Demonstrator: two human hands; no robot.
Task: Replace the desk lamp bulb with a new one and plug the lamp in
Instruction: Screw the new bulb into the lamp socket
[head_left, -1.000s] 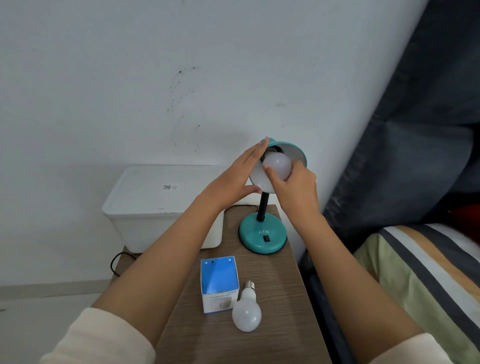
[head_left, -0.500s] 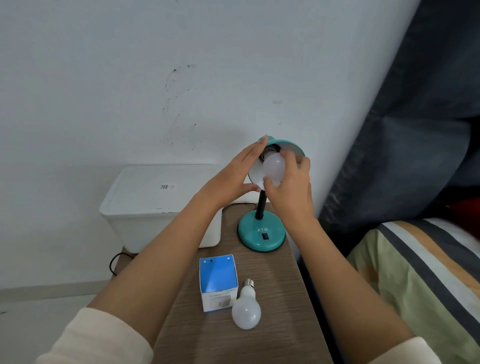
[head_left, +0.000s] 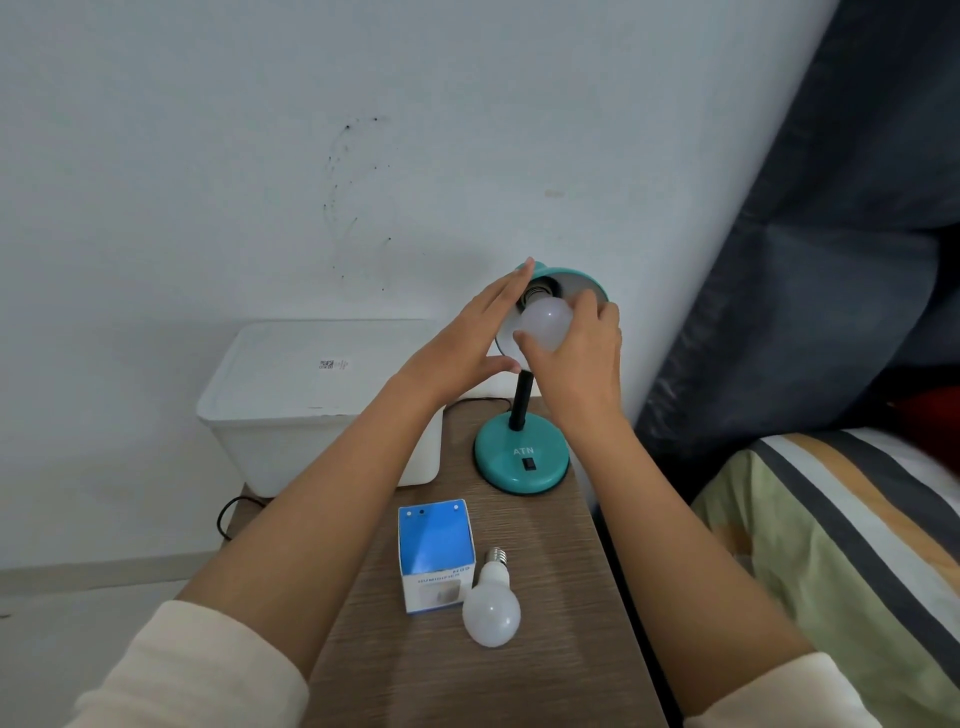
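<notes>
A teal desk lamp (head_left: 521, 464) stands on a narrow wooden side table (head_left: 493, 675), its shade (head_left: 582, 278) tipped toward me. A white bulb (head_left: 543, 322) sits at the socket inside the shade. My right hand (head_left: 576, 358) is wrapped around this bulb with thumb and fingers. My left hand (head_left: 462, 345) holds the left side of the shade, fingers flat along it and thumb under the rim. A second white bulb (head_left: 491, 610) lies loose on the table, screw base pointing away. A blue and white box (head_left: 435, 553) stands right beside it.
A white lidded plastic bin (head_left: 311, 405) sits left of the lamp against the wall. A black cord (head_left: 231, 514) loops down behind the table's left edge. A dark curtain (head_left: 831, 260) hangs at right, above a striped bed cover (head_left: 831, 545).
My right hand has shifted its grip round the bulb in the shade, fingers now further over its top. My left hand stays on the shade. The view has moved slightly.
</notes>
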